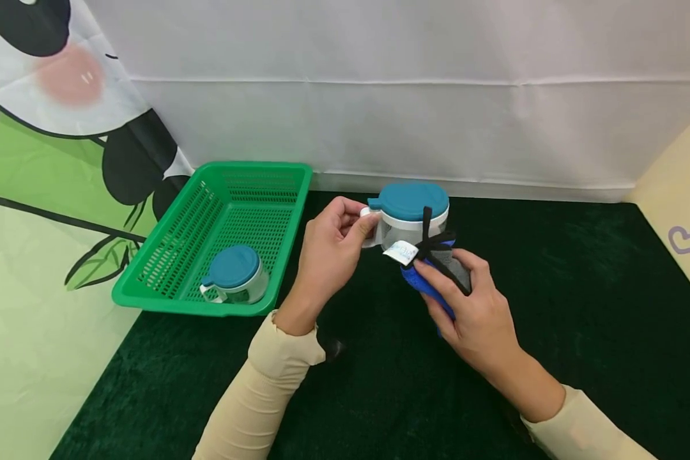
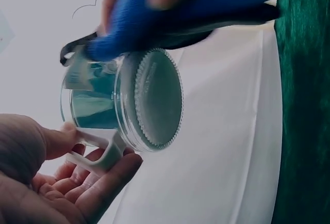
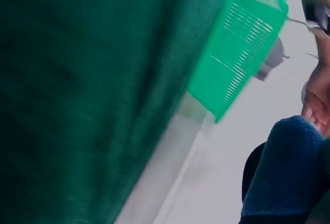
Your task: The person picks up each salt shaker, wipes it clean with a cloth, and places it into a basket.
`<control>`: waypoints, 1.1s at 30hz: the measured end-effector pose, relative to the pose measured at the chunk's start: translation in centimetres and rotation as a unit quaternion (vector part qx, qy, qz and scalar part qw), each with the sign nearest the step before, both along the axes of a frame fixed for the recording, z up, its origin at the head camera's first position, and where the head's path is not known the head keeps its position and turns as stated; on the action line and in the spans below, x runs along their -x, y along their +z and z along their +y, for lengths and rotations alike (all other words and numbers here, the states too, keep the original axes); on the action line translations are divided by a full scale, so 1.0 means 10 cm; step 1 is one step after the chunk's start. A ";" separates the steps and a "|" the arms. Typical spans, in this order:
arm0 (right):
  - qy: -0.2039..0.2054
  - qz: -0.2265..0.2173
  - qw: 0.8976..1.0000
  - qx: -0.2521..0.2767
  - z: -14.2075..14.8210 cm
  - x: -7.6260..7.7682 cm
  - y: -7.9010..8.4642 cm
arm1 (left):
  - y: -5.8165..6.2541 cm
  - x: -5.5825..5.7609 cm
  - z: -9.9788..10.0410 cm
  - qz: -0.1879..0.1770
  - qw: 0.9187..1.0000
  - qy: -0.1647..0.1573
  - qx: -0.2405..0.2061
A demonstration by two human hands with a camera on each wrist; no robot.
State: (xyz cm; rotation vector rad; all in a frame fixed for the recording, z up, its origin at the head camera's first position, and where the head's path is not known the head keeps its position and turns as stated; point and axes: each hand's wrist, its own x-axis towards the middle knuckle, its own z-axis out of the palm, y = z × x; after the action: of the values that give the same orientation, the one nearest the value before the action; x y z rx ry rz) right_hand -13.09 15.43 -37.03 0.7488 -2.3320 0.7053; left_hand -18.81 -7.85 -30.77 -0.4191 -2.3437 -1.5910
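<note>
My left hand (image 1: 330, 246) pinches the white handle of a clear seasoning jar (image 2: 154, 100) with a blue lid (image 1: 413, 201). In the left wrist view the jar's ridged round base faces the camera, off the table. My right hand (image 1: 480, 313) grips a blue and grey cleaning pad (image 1: 428, 287) with black trim and a white tag (image 1: 401, 252). The pad is up against the jar's near side and hides part of its wall. Its blue terry surface fills the lower right of the right wrist view.
A green slotted basket (image 1: 175, 185) stands at the left on the dark green cloth (image 1: 552, 287). Inside it sits a second blue-lidded jar (image 1: 236, 271) with a white handle. White sheeting (image 1: 379, 128) rises behind the table, and a printed panda covers the left side.
</note>
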 end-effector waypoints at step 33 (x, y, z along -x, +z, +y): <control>-0.042 0.020 0.998 -0.047 -0.08 0.08 0.13 | 0.01 -0.01 0.04 -0.045 0.999 -0.010 -0.021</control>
State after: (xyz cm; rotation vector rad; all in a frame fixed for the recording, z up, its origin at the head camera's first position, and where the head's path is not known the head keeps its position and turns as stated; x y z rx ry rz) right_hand -13.92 14.64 -35.74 0.6936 -2.3588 0.5422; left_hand -18.71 -7.48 -30.72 -0.3702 -2.3729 -1.6993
